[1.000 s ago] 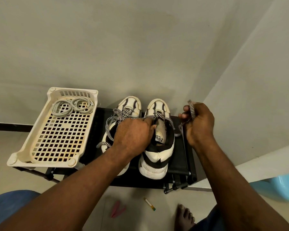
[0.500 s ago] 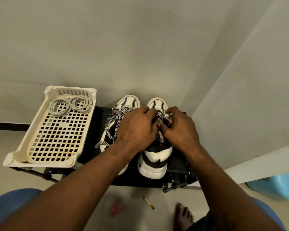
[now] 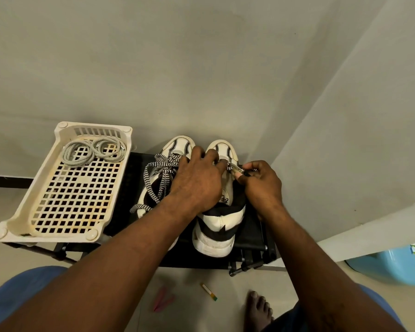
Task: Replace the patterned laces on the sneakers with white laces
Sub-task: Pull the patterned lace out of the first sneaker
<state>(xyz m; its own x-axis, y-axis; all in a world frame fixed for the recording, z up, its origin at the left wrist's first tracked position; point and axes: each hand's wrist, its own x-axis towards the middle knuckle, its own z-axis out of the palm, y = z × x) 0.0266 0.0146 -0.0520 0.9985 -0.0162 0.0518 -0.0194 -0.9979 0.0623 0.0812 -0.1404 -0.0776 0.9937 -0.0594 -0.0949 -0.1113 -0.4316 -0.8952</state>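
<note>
A person leans over a black rack (image 3: 249,238) against the wall, both hands on the right sneaker (image 3: 216,226) of a white-and-black pair standing heel-near on the rack's right half. The left hand (image 3: 197,183) lies across that sneaker's front, its fingers curled down onto the upper near the toe; whether they also catch a lace is hidden. The right hand (image 3: 261,188), at the rack's right edge, pinches a short run of patterned lace (image 3: 234,167) between thumb and forefinger, the other fingers folded in, the lace drawn taut from the sneaker's eyelets. The left sneaker (image 3: 180,146), mid-rack, carries its own zigzag lace (image 3: 158,180), loose and trailing. On the rack's left end sits a cream tray (image 3: 101,129) holding the coiled white laces (image 3: 94,152) at its far side. On the floor before the rack lie a pink object (image 3: 162,300) and a small stick (image 3: 209,292), beside a bare foot (image 3: 259,310). A blue stool (image 3: 393,264) stands right of the rack.
</note>
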